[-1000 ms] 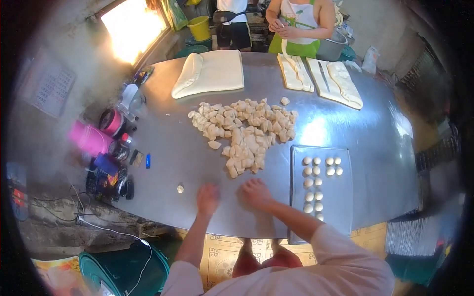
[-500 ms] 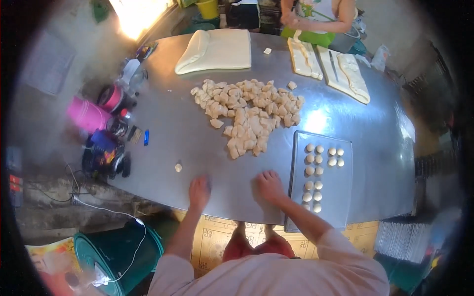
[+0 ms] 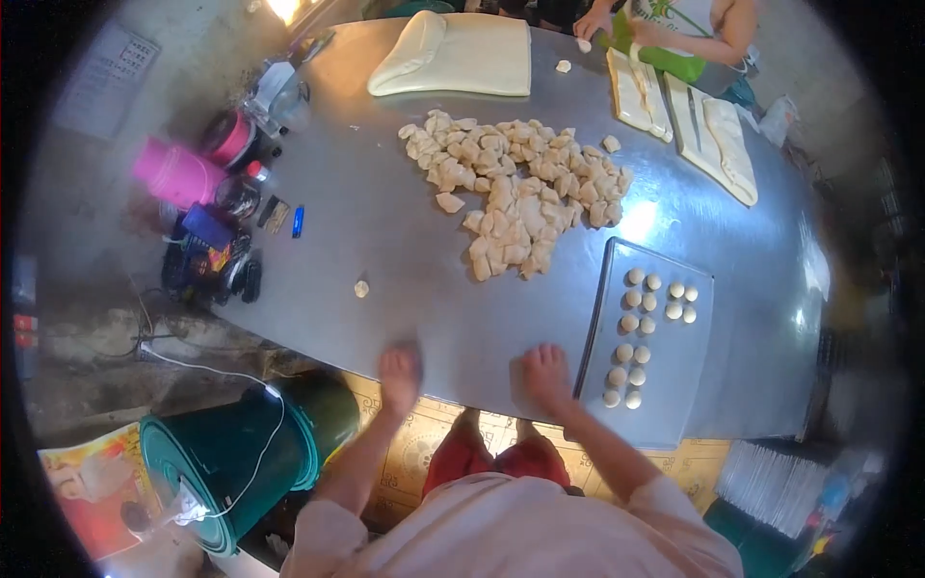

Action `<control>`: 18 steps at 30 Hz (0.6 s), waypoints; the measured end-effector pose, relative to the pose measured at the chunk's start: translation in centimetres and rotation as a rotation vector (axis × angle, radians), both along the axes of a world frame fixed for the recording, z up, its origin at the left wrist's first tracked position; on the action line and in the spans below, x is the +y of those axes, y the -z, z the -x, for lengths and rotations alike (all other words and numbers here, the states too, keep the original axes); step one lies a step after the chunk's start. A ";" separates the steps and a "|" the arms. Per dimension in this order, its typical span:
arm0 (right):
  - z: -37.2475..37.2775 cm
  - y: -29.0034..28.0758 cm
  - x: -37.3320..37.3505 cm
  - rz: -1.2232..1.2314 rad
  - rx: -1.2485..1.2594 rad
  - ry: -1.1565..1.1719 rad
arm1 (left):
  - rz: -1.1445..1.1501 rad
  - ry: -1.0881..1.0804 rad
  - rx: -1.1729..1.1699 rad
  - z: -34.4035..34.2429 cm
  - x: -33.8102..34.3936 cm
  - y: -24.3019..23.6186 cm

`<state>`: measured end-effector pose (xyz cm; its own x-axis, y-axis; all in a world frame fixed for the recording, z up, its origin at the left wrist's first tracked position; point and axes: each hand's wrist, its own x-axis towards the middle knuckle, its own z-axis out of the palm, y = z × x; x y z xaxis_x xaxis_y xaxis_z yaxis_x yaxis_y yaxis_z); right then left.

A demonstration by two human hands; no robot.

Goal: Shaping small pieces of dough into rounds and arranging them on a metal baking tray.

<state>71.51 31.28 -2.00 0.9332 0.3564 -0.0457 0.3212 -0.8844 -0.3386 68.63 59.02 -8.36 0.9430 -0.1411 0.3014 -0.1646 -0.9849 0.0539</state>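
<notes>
My left hand (image 3: pixel 399 378) is palm down near the steel table's front edge, its fingers curled together and slightly blurred. My right hand (image 3: pixel 547 376) is placed likewise, fingers bent and pressed together, just left of a metal tray (image 3: pixel 665 405). Whatever is under either palm is hidden. Several round dough balls (image 3: pixel 624 354) sit on the tray in short rows. Ahead of my hands lies a big heap of cut dough pieces (image 3: pixel 515 222). One loose dough piece (image 3: pixel 361 289) rests beyond my left hand.
A thick folded dough sheet (image 3: pixel 472 58) lies at the far side. Long dough slabs (image 3: pixel 713 144) are at the far right, near a co-worker's hand (image 3: pixel 595 21). A pink container (image 3: pixel 178 173), a blue lighter (image 3: pixel 298 222) and jars line the left edge. A green bin (image 3: pixel 236 472) stands below left.
The whole view has shifted. Both my hands are slightly closer to the table's front edge, still palm down. The co-worker's hands have moved apart, one now down at a dough piece on the table.
</notes>
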 end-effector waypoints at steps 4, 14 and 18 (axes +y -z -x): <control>0.6 2.9 3.0 -0.169 -0.141 -0.210 | 0.147 0.128 0.188 -2.1 -3.8 -0.3; -1.2 5.9 -2.3 -0.526 -0.095 -0.275 | 0.333 -0.051 0.326 -4.3 -2.5 -3.6; 2.9 0.2 -10.6 -0.816 -0.115 0.266 | 0.927 -0.067 0.491 -4.7 -14.9 -7.4</control>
<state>68.61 20.69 -2.21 0.9734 0.0055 0.2288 0.2090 -0.4293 -0.8787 73.30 44.14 -0.95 0.9882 0.0063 -0.1531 0.1331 -0.5301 0.8374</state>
